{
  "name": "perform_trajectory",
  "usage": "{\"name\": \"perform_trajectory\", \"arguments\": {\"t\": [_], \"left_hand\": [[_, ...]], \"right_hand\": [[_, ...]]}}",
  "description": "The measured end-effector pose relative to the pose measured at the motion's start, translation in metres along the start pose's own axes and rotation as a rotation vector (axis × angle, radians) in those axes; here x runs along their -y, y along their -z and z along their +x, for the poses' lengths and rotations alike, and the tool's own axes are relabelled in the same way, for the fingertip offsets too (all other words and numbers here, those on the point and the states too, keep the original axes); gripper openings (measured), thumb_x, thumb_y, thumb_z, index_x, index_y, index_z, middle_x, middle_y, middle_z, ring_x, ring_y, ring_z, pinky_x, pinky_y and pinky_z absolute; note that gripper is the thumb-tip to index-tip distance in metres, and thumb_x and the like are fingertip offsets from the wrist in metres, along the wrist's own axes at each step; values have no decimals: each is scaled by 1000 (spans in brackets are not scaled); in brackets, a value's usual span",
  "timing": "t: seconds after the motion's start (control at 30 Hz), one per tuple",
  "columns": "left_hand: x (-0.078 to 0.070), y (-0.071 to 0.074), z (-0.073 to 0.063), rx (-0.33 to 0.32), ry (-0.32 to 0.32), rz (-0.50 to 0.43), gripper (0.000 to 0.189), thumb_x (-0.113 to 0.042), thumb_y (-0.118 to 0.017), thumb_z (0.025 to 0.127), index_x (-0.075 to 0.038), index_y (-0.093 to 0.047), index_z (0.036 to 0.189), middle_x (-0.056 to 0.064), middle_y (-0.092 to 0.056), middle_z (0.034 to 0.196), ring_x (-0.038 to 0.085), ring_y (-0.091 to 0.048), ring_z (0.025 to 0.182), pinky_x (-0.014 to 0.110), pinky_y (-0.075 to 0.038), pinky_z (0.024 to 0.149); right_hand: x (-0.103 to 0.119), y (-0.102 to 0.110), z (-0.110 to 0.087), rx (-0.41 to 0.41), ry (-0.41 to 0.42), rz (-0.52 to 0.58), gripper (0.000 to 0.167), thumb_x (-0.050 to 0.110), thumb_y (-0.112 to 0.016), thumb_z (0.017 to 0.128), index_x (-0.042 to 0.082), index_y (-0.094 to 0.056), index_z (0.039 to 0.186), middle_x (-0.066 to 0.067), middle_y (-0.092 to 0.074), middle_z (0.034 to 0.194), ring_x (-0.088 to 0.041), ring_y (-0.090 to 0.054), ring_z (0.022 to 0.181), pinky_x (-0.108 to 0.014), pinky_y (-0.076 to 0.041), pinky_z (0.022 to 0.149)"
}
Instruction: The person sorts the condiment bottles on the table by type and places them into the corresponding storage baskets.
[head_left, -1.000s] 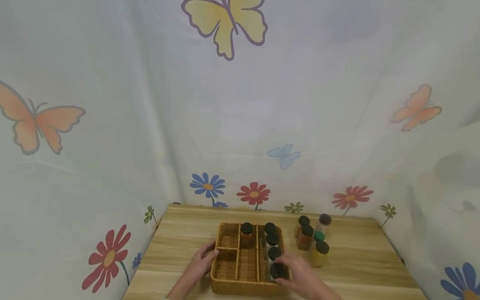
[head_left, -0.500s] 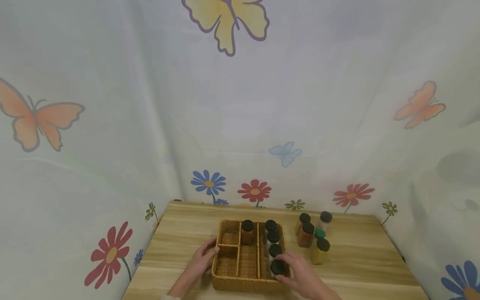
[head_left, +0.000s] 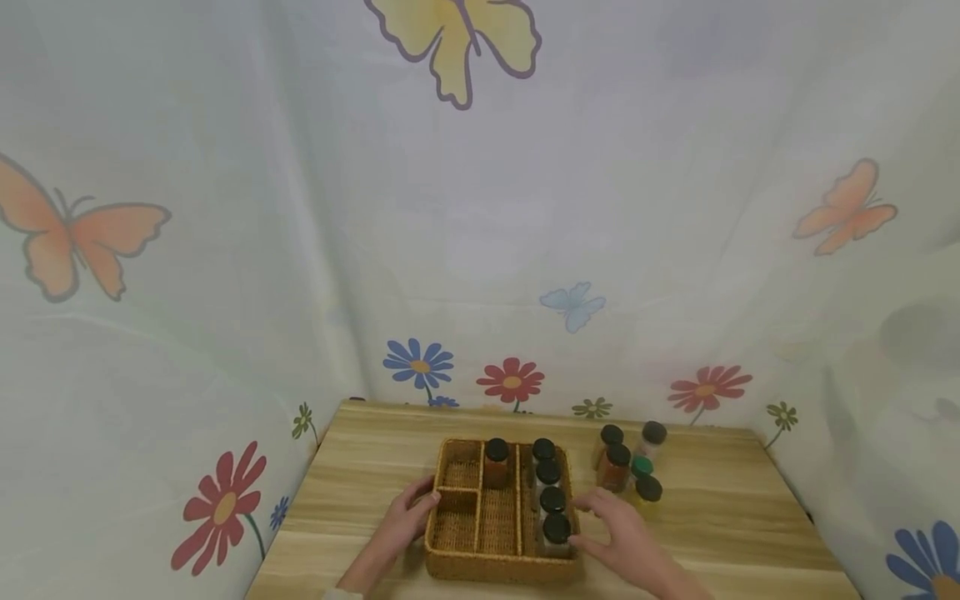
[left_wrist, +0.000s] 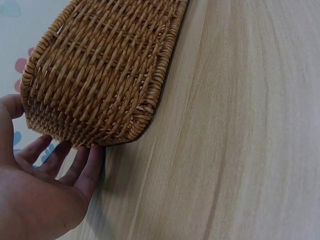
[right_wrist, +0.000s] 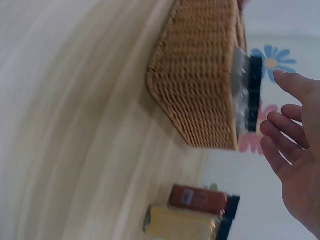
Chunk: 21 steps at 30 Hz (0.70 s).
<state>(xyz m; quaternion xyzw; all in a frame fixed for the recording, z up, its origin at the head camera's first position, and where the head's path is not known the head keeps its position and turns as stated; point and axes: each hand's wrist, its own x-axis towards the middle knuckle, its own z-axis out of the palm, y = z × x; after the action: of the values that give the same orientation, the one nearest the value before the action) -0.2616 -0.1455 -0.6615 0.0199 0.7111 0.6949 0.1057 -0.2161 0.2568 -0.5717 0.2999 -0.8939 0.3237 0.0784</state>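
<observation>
A wicker basket [head_left: 504, 568] with several compartments stands on the wooden table. My left hand [head_left: 400, 527] grips its left wall, thumb at the rim; in the left wrist view the fingers [left_wrist: 79, 167] lie along the weave outside. A row of black-lidded spice jars [head_left: 557, 528] fills the basket's right compartment. One more jar, with reddish-brown contents [head_left: 496, 471], stands at the back of the middle compartment. My right hand [head_left: 628, 543] is just right of the front jar, fingers spread and holding nothing. In the right wrist view this hand [right_wrist: 295, 135] is apart from the lids [right_wrist: 254, 92].
Right of the basket stand several more jars: a red-brown one [head_left: 615, 471], a yellow one [head_left: 648, 490], a green-lidded one [head_left: 642, 467] and a pale one [head_left: 651, 442]. A white curtain [head_left: 480, 208] with butterflies and flowers hangs behind the table [head_left: 360, 450].
My right hand has let go of the front jar in the right compartment and moved right, with the jar staying in the basket. The left hand has stayed on the basket wall.
</observation>
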Motion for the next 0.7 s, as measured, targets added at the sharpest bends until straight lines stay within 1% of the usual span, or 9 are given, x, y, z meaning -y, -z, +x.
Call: {"name": "perform_trajectory", "arguments": {"t": [0.1,0.17,0.23,0.27,0.33,0.4,0.47,0.53,0.7], "left_hand": [[0,0,0,3,-1,-4,65,-34,-58,111,0,-37,162,31,-36,164,50,-42,146,54,-57,106],[0,0,0,3,-2,-5,65,-34,-59,111,0,-37,162,31,-36,164,50,-42,146,54,-57,106],[1,0,0,4,-5,-5,65,-34,-59,111,0,-37,162,31,-36,164,51,-42,147,54,-56,106],[1,0,0,3,-4,-5,65,-34,-59,110,0,-37,161,31,-36,164,51,-42,146,54,-56,106],[1,0,1,0,-3,-4,66,-34,-59,110,1,-37,161,32,-36,164,50,-42,146,54,-57,106],[1,0,1,-1,0,-4,67,-35,-60,110,0,-37,162,31,-36,164,50,-43,146,54,-57,106],[1,0,1,-2,-2,2,67,-35,-59,110,1,-36,162,32,-36,164,50,-43,146,54,-56,106],[1,0,1,-6,-8,6,66,-34,-58,111,1,-37,162,32,-36,163,50,-43,146,54,-56,106],[3,1,1,0,-19,-8,64,-32,-59,111,0,-37,162,32,-36,163,50,-44,145,53,-56,107]], "right_hand": [[-8,16,0,-125,33,-89,40,17,-92,84,11,-74,118,6,-71,113,-19,-71,101,-35,-65,81],[-16,26,-1,-187,27,-121,41,13,-94,79,14,-75,115,10,-71,110,-14,-70,98,-34,-64,79],[-26,36,-2,-240,42,-129,41,9,-95,77,12,-75,113,7,-72,108,-16,-71,96,-38,-65,79],[-31,41,-3,-253,28,-127,41,8,-95,76,11,-75,112,6,-73,108,-17,-71,96,-40,-65,80],[-41,51,-5,-249,-25,-103,41,6,-93,78,8,-74,114,0,-74,109,-21,-70,98,-43,-65,81],[-51,60,-8,-245,-66,-101,40,5,-92,81,2,-73,116,-9,-75,110,-31,-71,100,-49,-64,82],[-59,66,-10,-229,-132,-110,39,6,-91,83,1,-72,117,-13,-74,111,-35,-70,101,-50,-64,83],[-66,70,-12,-226,-151,-120,39,5,-90,83,-1,-72,117,-16,-74,112,-36,-70,102,-52,-64,83],[-81,70,-18,-219,-180,-126,42,7,-91,81,-3,-73,118,-16,-71,111,-37,-67,101,-56,-64,83]]}}
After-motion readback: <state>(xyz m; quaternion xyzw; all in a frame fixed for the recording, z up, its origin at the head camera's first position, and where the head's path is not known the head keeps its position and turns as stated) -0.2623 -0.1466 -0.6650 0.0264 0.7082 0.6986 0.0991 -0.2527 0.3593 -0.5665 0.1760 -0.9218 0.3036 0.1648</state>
